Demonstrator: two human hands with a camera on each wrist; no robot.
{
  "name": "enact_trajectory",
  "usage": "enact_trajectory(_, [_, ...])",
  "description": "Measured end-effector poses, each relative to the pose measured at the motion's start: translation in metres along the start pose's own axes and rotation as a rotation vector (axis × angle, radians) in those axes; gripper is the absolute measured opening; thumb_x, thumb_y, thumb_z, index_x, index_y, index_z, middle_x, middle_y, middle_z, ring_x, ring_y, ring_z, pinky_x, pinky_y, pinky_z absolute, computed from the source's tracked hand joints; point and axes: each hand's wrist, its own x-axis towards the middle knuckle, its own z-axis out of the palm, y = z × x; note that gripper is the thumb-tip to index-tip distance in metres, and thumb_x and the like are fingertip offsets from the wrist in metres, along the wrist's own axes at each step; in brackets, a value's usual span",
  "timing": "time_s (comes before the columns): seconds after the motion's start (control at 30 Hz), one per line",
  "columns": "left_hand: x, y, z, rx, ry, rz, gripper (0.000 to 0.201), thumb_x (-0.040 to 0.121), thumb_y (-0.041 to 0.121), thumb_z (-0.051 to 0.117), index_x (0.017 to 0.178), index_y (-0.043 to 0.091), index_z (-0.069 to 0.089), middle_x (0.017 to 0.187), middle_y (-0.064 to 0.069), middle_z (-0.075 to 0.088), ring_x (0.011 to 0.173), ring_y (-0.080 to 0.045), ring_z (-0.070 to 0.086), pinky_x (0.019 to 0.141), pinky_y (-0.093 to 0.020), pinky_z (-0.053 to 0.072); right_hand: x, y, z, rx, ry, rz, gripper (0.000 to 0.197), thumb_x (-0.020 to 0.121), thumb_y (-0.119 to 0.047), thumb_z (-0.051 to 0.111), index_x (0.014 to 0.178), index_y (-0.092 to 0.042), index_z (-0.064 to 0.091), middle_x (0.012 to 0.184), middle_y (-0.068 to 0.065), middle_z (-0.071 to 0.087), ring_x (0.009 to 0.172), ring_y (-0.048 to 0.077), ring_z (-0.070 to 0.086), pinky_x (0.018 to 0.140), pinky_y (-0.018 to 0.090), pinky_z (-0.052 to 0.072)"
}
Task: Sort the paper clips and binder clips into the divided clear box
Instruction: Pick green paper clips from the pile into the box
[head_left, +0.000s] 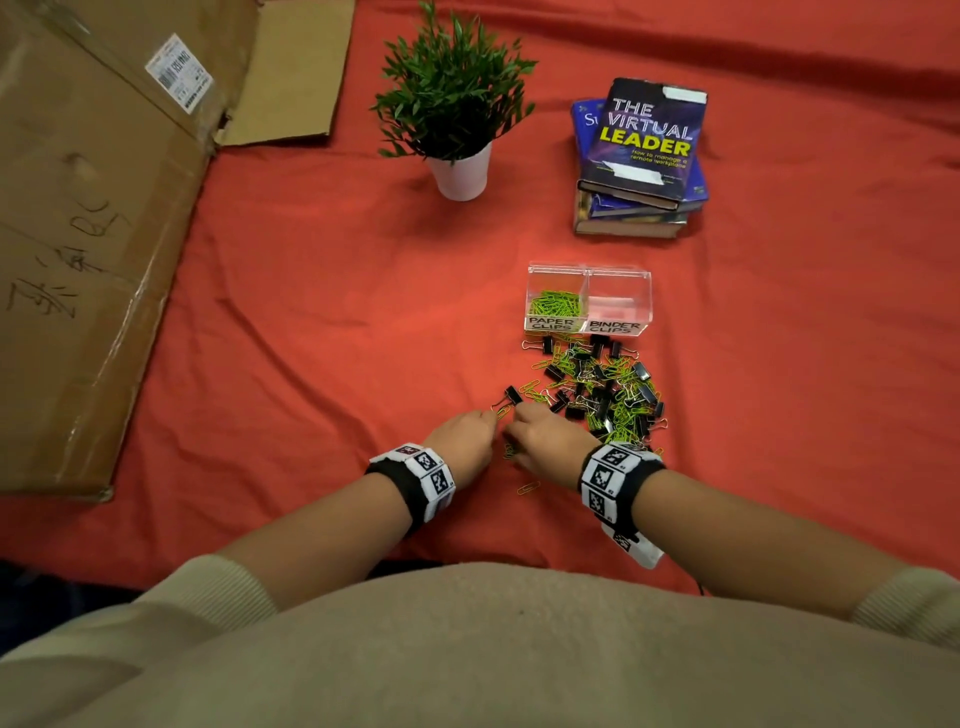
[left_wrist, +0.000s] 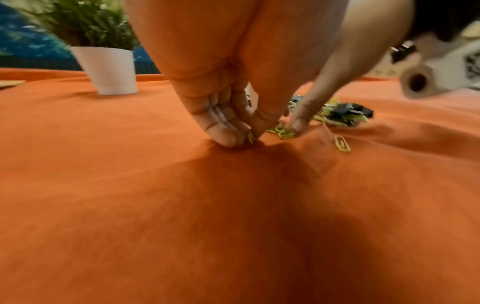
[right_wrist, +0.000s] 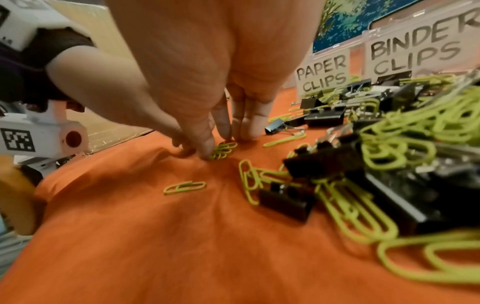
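A clear divided box (head_left: 588, 272) stands on the red cloth; its left cell, labelled PAPER CLIPS, holds green paper clips (head_left: 555, 302), and its right cell, labelled BINDER CLIPS, looks empty. In front of it lies a mixed pile (head_left: 602, 389) of green paper clips and black binder clips. At the pile's near-left edge my left hand (left_wrist: 249, 139) pinches one green paper clip (left_wrist: 250, 137) against the cloth. Right beside it, my right hand (right_wrist: 215, 148) closes thumb and fingertips on a small bunch of paper clips (right_wrist: 224, 150). One paper clip (right_wrist: 185, 187) lies loose nearer to me.
A potted plant (head_left: 460, 171) stands at the back centre, with a stack of books (head_left: 641, 156) to its right. A flattened cardboard box (head_left: 93, 234) covers the left side. The red cloth (head_left: 311, 312) is wrinkled around the hands.
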Motion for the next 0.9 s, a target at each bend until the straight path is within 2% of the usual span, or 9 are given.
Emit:
enact_trajectory(0.17, [0.011,-0.011,-0.016,-0.332,0.155,-0.106,0.025,0.091,0.007,0.049,0.115,0.006,0.057,0.109,-0.016,0.062,0.106,-0.030,0.055,0.095,-0.032,0.038,-0.002,-0.004,0.011,-0.035,-0.002,0.020,0.026,0.091,-0.009,0.047,0.109,0.004,0.059,0.111,0.019,0.051,0.108,0.032,0.050,0.084,0.040,0.045])
enact_trajectory(0.27, [0.017,-0.011,-0.023,-0.419,0.167,-0.118,0.021,0.087,0.002,0.048,0.101,0.006,0.063,0.091,-0.017,0.063,0.098,-0.030,0.056,0.098,-0.033,0.038,-0.005,-0.009,0.014,-0.115,0.026,-0.006,0.022,0.089,-0.006,0.046,0.103,0.004,0.059,0.107,0.020,0.054,0.106,0.034,0.052,0.079,0.041,0.046])
enact_trajectory(0.4, [0.025,-0.006,-0.026,-0.479,0.169,-0.180,0.016,0.090,0.006,0.046,0.093,0.002,0.061,0.095,-0.018,0.064,0.093,-0.032,0.058,0.079,-0.032,0.041,-0.008,-0.011,0.022,-0.133,0.072,0.036,0.023,0.055,-0.008,0.079,0.071,-0.005,0.063,0.074,0.011,0.061,0.071,0.028,0.063,0.050,0.030,0.050])
enact_trajectory(0.5, [0.028,0.002,-0.026,-0.454,0.125,-0.227,0.020,0.093,0.009,0.040,0.097,0.002,0.059,0.098,-0.020,0.066,0.092,-0.034,0.060,0.078,-0.036,0.044,-0.004,-0.010,0.025,-0.039,0.030,0.009,0.018,0.079,-0.003,0.056,0.095,0.003,0.059,0.099,0.021,0.060,0.097,0.036,0.056,0.079,0.043,0.051])
enact_trajectory(0.53, [0.029,0.004,-0.024,-0.415,0.098,-0.227,0.021,0.094,0.012,0.039,0.097,0.003,0.058,0.098,-0.020,0.066,0.092,-0.034,0.060,0.079,-0.038,0.044,-0.004,-0.008,0.023,0.011,0.007,0.038,0.021,0.083,-0.005,0.051,0.102,0.003,0.057,0.107,0.021,0.058,0.104,0.034,0.053,0.088,0.042,0.046])
enact_trajectory(0.6, [0.029,0.007,-0.017,-0.305,0.061,-0.202,0.020,0.094,0.017,0.040,0.096,0.004,0.056,0.098,-0.019,0.065,0.092,-0.036,0.060,0.077,-0.039,0.044,-0.006,-0.003,0.012,0.185,0.008,0.123,0.021,0.085,-0.009,0.051,0.103,-0.003,0.059,0.108,0.015,0.062,0.104,0.030,0.056,0.088,0.035,0.044])
enact_trajectory(0.77, [0.031,0.010,-0.006,-0.062,0.102,-0.119,0.026,0.092,0.026,0.051,0.109,0.007,0.052,0.115,-0.014,0.058,0.111,-0.033,0.052,0.091,-0.040,0.042,-0.018,0.031,-0.027,0.772,0.096,0.393,0.014,0.084,-0.011,0.066,0.098,-0.012,0.069,0.078,0.002,0.067,0.064,0.016,0.060,0.059,0.024,0.053])
enact_trajectory(0.83, [0.031,0.012,-0.007,-0.036,0.117,-0.119,0.028,0.094,0.026,0.051,0.114,0.007,0.050,0.120,-0.013,0.055,0.115,-0.032,0.050,0.093,-0.040,0.041,-0.024,0.044,-0.045,0.975,0.055,0.451,0.016,0.086,-0.008,0.063,0.101,-0.009,0.069,0.079,0.005,0.069,0.061,0.013,0.060,0.058,0.021,0.051])
enact_trajectory(0.9, [0.033,0.014,-0.007,-0.040,0.127,-0.124,0.027,0.095,0.024,0.049,0.115,0.006,0.050,0.120,-0.014,0.056,0.115,-0.032,0.050,0.093,-0.040,0.042,-0.029,0.055,-0.056,1.267,0.050,0.480,0.018,0.089,0.001,0.052,0.102,0.003,0.065,0.072,0.008,0.066,0.064,0.018,0.058,0.064,0.028,0.051])
